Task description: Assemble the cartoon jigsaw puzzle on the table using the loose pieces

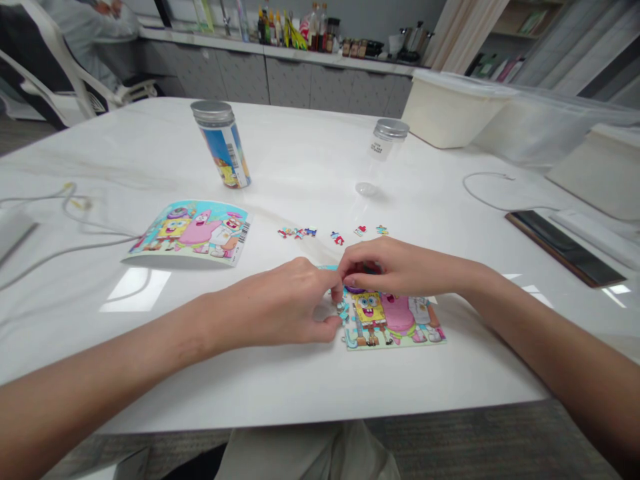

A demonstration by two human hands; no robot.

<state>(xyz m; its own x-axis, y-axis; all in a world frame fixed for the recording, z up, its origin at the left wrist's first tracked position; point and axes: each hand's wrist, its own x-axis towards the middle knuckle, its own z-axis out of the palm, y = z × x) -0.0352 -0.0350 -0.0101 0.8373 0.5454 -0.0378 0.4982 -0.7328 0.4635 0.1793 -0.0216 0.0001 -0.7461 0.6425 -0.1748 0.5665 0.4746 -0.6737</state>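
Head view: holding the left hand [305,303], finger and thumb apart, just left of the near, bright, flat cardboard puzzle [393,317]; curling the right hand [373,267] over its far part, maybe against slipping; can't tell that grip.

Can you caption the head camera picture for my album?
Left hand and right hand at a cartoon puzzle, loose pieces lying beyond.

Bottles [314,30] line the back counter [287,83] — bin [445,110] right, office chair [25,47] left.
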